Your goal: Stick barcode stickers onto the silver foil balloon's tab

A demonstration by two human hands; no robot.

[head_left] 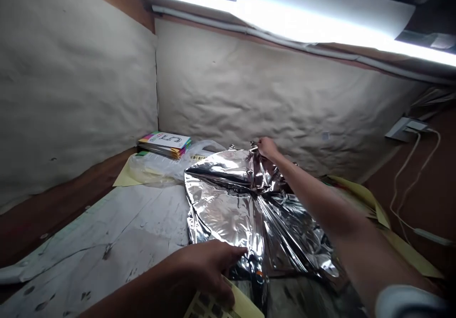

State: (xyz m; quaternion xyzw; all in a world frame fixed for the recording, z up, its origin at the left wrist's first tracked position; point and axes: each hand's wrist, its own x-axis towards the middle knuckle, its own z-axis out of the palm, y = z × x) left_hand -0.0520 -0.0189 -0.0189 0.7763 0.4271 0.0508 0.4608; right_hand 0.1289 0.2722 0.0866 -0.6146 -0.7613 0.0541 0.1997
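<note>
A flat, creased silver foil balloon [228, 209] is spread over the table in front of me. My right hand [268, 148] reaches across to its far edge, and its fingers are closed on the foil there. Near the close edge of the foil is my left hand [213, 266], with one finger stretched over the foil. Its lower fingers curl over a yellow sheet [245, 301] with dark square marks and seem to hold it. Part of that sheet is hidden by the hand and cut off by the bottom of the view.
A stack of colourful printed cards [167, 141] sits at the back left, by a clear plastic bag [156, 168]. The white tabletop [142, 223] is stained. Yellow paper [374, 204] lies at the right, near white cables [399, 180]. Papered walls [249, 85] close off the back and left.
</note>
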